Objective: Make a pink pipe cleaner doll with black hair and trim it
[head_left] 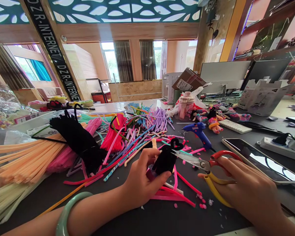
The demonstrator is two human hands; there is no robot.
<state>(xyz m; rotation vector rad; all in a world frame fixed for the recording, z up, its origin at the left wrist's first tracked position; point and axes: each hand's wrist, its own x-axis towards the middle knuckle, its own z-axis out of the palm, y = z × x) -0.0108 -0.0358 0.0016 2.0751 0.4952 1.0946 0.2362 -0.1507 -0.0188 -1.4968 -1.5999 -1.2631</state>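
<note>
Now, black fuzzy piece (164, 161): pinched between the left hand's (146, 177) thumb and fingers, above the middle of the dark table (108, 213).
Heart-like curl (172, 141): already formed at the piece's top.
Scissors (204, 165): gripped in the right hand (248, 185), blades pointed at the piece just below the curl; whether contact is made cannot be told.
Trimming: judged to be under way, with shaping well along; what is left to be cut is hidden by blades and fingers.
Black stem bundle (81, 141): left lying, largely unused by its look, among coloured stems.
Blue glue gun (199, 133): laid beyond the scissors.
Phone (263, 160): set just beside the right hand, where elbow room is limited.
Pink strips (170, 195) and pink scraps (203, 206): strewn beneath and between the hands, cluttering the work spot.
</note>
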